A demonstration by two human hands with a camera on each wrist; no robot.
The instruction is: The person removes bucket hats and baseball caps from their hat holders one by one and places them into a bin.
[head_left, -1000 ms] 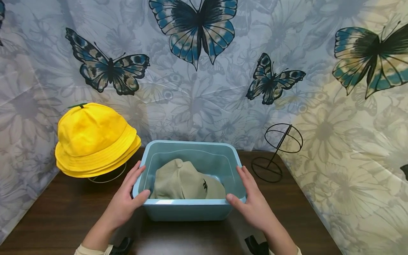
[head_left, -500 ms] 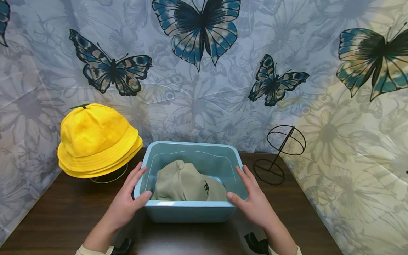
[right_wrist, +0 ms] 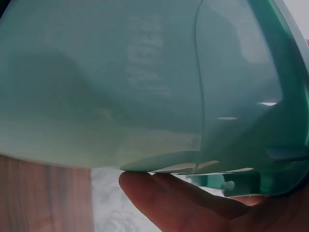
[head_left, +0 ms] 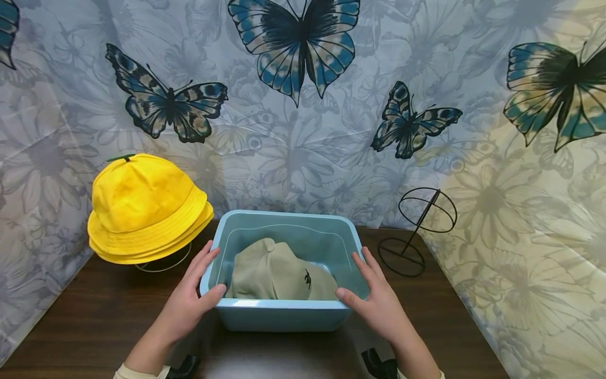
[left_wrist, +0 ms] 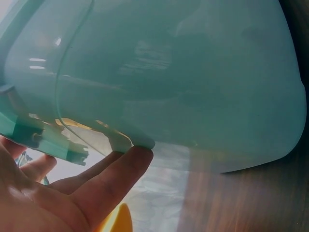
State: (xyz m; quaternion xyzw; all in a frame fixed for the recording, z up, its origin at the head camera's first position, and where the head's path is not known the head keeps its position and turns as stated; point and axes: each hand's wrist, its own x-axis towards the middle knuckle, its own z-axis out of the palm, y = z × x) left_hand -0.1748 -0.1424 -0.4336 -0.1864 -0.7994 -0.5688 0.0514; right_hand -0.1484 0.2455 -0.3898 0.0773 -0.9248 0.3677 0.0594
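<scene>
A light blue plastic basin (head_left: 284,317) stands on the table in the head view, with a pale khaki baseball cap (head_left: 265,271) lying inside. On the cap is a small dark emblem. My left hand (head_left: 187,300) rests on the basin's left end, thumb by the front corner of the rim and fingers extended. At the opposite end, my right hand (head_left: 376,302) touches the basin in a mirrored way. Both wrist views show fingertips against the outer wall: left fingers (left_wrist: 118,181) and right fingers (right_wrist: 149,193) are fairly straight. Neither hand touches the cap.
Left of the basin, stacked yellow bucket hats (head_left: 147,210) sit on a wire stand (head_left: 163,263). A bare black wire hat stand (head_left: 409,239) is at the back right. The dark wooden table (head_left: 279,358) meets a butterfly-print cloth (head_left: 303,158) behind.
The head view has shifted slightly, so the whole scene appears a little further right. Both hands keep the same place on the basin, and the cap lies as before.
</scene>
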